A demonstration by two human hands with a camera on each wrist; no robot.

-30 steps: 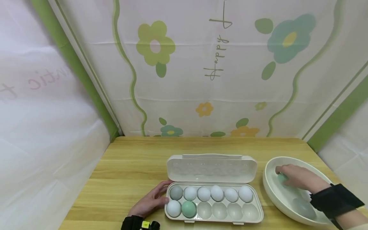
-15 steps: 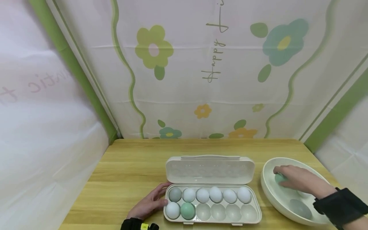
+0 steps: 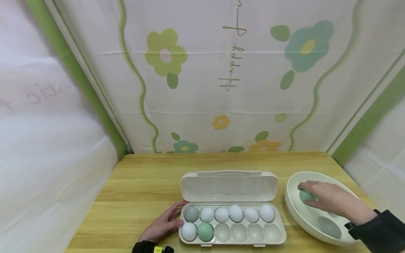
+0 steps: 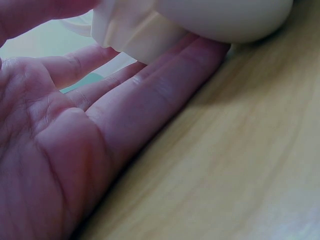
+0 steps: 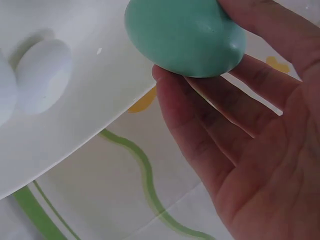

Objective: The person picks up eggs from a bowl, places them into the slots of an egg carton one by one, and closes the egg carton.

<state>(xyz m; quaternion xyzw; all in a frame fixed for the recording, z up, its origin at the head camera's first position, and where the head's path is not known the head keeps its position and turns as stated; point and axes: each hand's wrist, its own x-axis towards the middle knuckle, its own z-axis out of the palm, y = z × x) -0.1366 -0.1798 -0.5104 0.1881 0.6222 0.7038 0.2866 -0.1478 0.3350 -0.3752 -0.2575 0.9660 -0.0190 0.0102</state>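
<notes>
My left hand [image 3: 162,222] grips the left end of the white egg box [image 3: 280,225], thumb at the rim; in the left wrist view its fingers [image 4: 150,95] reach along the box's underside, close to the table. The lid [image 3: 229,187] stands raised. The back row holds a grey egg [image 3: 191,213] and several white eggs [image 3: 236,213]; the front row has a white egg [image 3: 188,231] and a green egg [image 3: 205,232] at its left, then bare cups. My right hand [image 3: 335,200] pinches another green egg [image 5: 185,35] above the large white bowl [image 3: 295,211].
Inside the bowl, white eggs [image 5: 45,75] lie together in the right wrist view; the hand hides them from the head view. The wooden table [image 3: 126,196] ends at a printed flower curtain [image 3: 196,88] behind, with white curtains at both sides.
My right hand has lifted the green egg slightly from inside the bowl, showing more of it. The left hand keeps its place on the egg box. The whole view has shifted a little.
</notes>
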